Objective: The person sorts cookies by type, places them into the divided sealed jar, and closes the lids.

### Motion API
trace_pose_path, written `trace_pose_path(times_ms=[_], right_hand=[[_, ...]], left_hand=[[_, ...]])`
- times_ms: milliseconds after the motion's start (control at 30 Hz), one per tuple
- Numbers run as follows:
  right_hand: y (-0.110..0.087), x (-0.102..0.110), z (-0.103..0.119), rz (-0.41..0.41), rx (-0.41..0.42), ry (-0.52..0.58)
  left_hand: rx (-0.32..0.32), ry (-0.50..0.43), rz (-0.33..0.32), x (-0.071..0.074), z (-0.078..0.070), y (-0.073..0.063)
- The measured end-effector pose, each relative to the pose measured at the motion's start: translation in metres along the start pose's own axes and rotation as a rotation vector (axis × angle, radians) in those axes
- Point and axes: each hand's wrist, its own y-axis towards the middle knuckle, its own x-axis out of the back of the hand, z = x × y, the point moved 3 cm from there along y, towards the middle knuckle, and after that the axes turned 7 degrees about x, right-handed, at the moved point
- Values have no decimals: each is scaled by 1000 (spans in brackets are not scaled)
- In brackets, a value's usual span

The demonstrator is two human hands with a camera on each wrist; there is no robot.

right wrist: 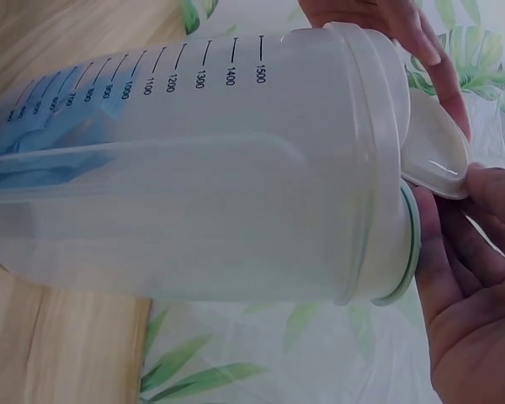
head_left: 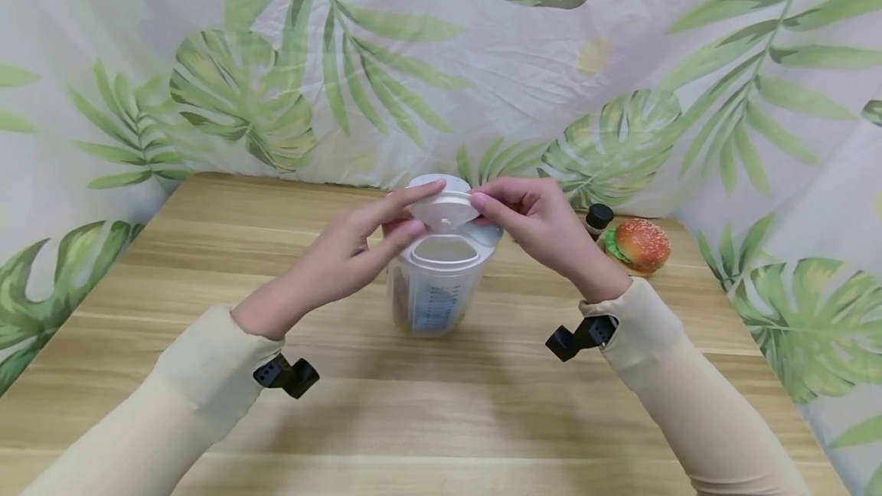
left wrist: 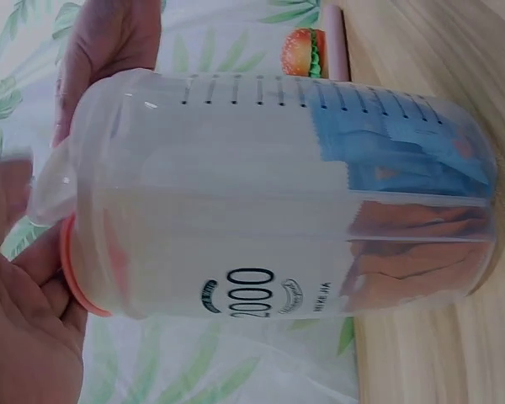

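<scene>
A clear plastic storage canister (head_left: 441, 282) stands upright on the table, with measuring marks on its side. Its near lid flap (head_left: 444, 210) is raised above an open compartment. My right hand (head_left: 534, 220) pinches that flap's right edge between thumb and finger. On the other side, the left hand (head_left: 351, 243) has its index finger stretched along the flap's upper edge, thumb apart below. Low inside the canister lie blue packets (left wrist: 404, 151) and brown packets (left wrist: 421, 252) in separate compartments. Other lids show an orange-red rim (left wrist: 70, 265) and a green rim (right wrist: 414, 244).
Behind my right wrist, a toy hamburger (head_left: 641, 245) sits on the wooden table (head_left: 207, 251), next to a black-capped bottle (head_left: 598, 219). A leaf-patterned cloth (head_left: 510, 60) hangs behind the table.
</scene>
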Motion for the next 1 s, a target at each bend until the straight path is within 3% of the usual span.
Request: trace_pose_path(times_ms=[133,233,533,767,1000], right_hand=[[-1,1,-1,26,-6,-11],[-1,2,0,47,-5,-11],[-5,5,2,108,40,0],[-10,6,0,169,115,-32],[-17,3,2,209,226,-41]], left_hand=[[55,-46,8,1,-2,3],[62,-51,-1,0,-4,4],[-3,39,-54,-1,-4,4],[-31,-36,6,-2,1,0],[-77,-31,25,-3,3,-5]])
